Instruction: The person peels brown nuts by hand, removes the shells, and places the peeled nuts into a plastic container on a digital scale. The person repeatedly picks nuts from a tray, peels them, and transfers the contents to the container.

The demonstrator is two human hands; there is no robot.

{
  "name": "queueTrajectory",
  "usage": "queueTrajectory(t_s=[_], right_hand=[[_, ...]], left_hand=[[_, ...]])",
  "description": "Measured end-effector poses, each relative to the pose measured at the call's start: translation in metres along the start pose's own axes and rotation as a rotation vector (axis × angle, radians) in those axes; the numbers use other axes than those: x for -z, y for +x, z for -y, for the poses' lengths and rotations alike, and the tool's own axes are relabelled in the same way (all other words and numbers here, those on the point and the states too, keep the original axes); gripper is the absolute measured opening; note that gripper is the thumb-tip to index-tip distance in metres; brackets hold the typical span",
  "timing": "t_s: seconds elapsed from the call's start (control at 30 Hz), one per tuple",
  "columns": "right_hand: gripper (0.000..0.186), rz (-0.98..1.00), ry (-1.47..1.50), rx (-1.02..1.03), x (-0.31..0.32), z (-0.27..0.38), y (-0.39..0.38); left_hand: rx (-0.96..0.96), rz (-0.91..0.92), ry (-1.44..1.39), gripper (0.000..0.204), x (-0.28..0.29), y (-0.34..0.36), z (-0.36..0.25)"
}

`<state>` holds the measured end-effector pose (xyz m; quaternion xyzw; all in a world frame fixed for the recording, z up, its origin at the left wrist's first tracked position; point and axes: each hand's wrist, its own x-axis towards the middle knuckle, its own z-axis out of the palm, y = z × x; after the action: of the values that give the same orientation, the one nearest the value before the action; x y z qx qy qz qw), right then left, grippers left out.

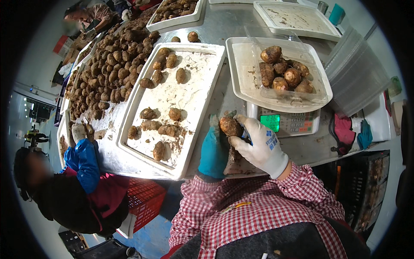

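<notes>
My left hand in a teal glove is closed against the left side of a round brown taro; its fingertips are partly hidden. My right hand in a white glove grips the same taro from the right, in front of a scale with a lit green display. On the scale is a white tray with a clear plastic container of several taros. Left of my hands lies a shallow white tray with several scattered taros.
A large taro pile covers the table's left. More white trays, stacked clear containers and pink and blue cloths surround the scale. Co-workers are at lower left and upper left. A red crate stands below the table edge.
</notes>
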<state>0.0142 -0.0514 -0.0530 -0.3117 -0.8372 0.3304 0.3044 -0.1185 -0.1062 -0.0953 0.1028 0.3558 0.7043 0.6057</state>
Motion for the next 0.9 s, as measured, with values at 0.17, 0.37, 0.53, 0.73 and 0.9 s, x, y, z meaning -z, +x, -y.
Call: queueTrajectory(t_s=[0.17, 0.37, 0.53, 0.73, 0.9], right_hand=[[0.032, 0.095, -0.172, 0.051, -0.002, -0.002, 0.003], [0.014, 0.063, -0.171, 0.011, 0.001, -0.009, 0.004], [0.022, -0.025, -0.151, 0.051, 0.0, -0.013, 0.0], [0.02, 0.197, -0.152, 0.12, -0.011, 0.001, 0.012], [0.011, 0.185, 0.24, -0.057, -0.02, 0.002, 0.017]], left_hand=[[-0.082, -0.022, 0.3, 0.035, 0.011, -0.011, -0.008], [0.278, -0.009, -0.288, 0.047, 0.043, -0.006, -0.002], [0.239, 0.03, -0.299, 0.051, 0.039, -0.01, -0.012], [0.068, -0.059, 0.107, 0.046, 0.086, 0.006, 0.025], [0.324, -0.051, -0.252, 0.045, 0.037, -0.014, -0.001]])
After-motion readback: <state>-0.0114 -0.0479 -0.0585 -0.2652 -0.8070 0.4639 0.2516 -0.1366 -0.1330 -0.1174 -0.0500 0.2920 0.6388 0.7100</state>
